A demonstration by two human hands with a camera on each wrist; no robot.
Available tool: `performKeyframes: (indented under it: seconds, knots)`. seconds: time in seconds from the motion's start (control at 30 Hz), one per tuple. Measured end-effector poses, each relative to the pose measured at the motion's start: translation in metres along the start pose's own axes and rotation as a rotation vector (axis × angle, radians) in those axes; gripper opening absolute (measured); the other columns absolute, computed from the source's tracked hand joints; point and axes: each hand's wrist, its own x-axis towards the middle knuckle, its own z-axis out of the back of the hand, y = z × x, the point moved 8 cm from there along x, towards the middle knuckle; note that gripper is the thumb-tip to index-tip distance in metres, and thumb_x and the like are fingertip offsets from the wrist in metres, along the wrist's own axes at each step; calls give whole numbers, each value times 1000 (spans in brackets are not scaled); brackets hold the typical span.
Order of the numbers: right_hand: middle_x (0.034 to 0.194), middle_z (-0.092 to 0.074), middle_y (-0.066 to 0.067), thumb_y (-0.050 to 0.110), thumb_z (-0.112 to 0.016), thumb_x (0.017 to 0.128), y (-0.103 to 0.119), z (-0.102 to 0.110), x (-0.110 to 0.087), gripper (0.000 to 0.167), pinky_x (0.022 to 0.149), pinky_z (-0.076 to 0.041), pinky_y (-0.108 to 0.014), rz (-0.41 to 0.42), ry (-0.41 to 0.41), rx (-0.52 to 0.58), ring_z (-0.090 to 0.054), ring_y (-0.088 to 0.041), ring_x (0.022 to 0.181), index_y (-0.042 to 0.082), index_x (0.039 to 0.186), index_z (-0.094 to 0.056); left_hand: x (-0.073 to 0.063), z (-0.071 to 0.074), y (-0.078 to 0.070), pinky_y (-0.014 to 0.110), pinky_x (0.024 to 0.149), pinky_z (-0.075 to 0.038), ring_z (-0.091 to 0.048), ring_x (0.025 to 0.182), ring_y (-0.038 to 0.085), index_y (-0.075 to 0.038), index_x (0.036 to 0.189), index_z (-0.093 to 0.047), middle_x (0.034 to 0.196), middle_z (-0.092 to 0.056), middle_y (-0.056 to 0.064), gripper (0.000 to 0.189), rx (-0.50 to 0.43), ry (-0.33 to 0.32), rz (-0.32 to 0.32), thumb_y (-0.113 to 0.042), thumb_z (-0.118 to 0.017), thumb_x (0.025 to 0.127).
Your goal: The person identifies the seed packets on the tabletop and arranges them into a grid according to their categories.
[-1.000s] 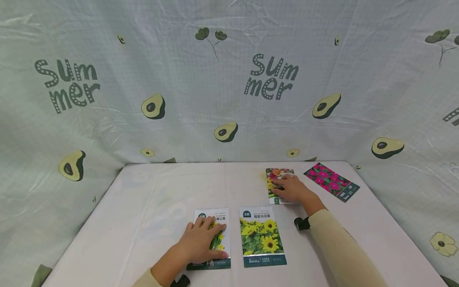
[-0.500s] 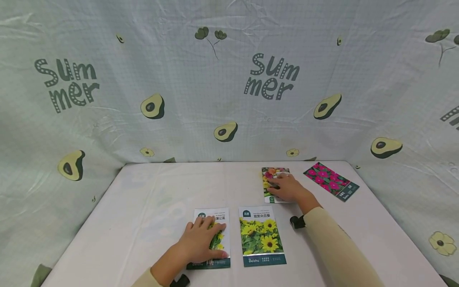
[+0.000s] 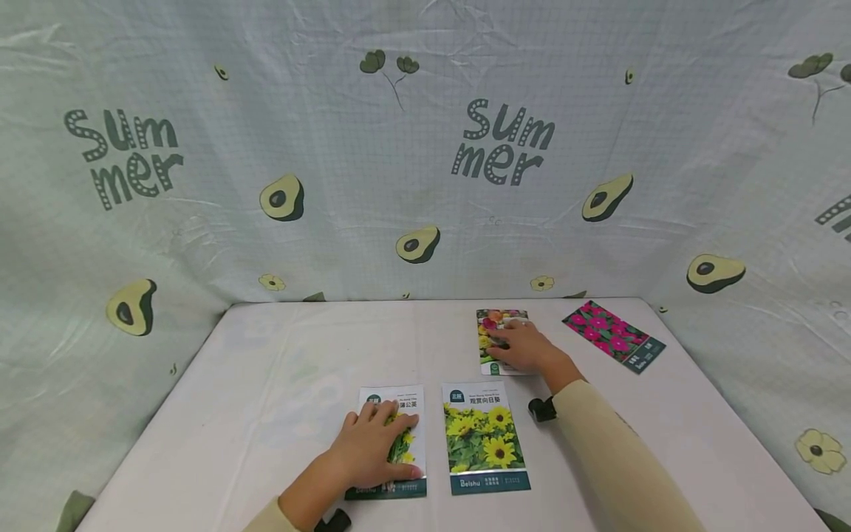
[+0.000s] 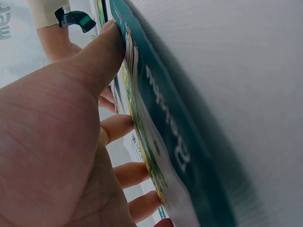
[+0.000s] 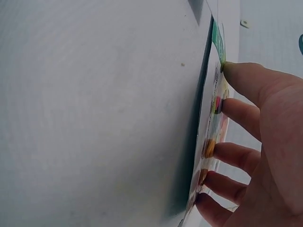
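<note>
My left hand (image 3: 372, 451) rests with spread fingers on a seed packet (image 3: 414, 437) showing yellow flowers, covering much of its front. In the left wrist view its fingertips (image 4: 137, 173) touch the packet's face, the dark green band (image 4: 165, 109) nearest the camera. Farther back, my right hand (image 3: 525, 347) lies on a seed packet with multicoloured flowers (image 3: 484, 341). Its thumb and fingertips (image 5: 228, 153) press that packet's face in the right wrist view, fingers extended. Between the hands, nearer the front, lies a sunflower seed packet (image 3: 487, 440) that neither hand touches.
A packet with pink flowers (image 3: 610, 332) lies tilted at the back right of the white table (image 3: 266, 421). A printed cloth (image 3: 346, 148) hangs behind the table and along its sides. Dark wrist cameras (image 3: 541, 409) sit by each wrist.
My right hand has slid the multicoloured flower packet leftward along the back of the table. The left hand and the other packets stay where they were.
</note>
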Motion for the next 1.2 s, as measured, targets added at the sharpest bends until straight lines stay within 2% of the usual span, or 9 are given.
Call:
performKeyframes:
  seconds: [0.63,0.83,1.2]
  knots:
    - [160,-40,-18,53,-57,102,8,-6,12,60,115,-34,-64,-49,35,1,-31,-47,150,25,154,-48,1,-3,2,57,95,-37,-42,130,36,-29,149,-53,154,-45,12,86,0,-2,7,-76,-70,78]
    - [161,-40,-18,51,-58,102,15,-6,13,60,115,-34,-63,-50,19,0,-31,-47,150,23,154,-49,-1,2,0,56,91,-37,-43,127,36,-28,148,-54,152,-46,12,86,3,-9,-3,-73,-73,78]
    - [160,-41,-17,50,-59,101,28,-8,19,60,116,-34,-61,-43,-6,-20,-32,-47,150,24,154,-49,1,0,1,56,91,-36,-43,125,35,-28,148,-55,152,-46,12,86,1,-12,0,-74,-72,77]
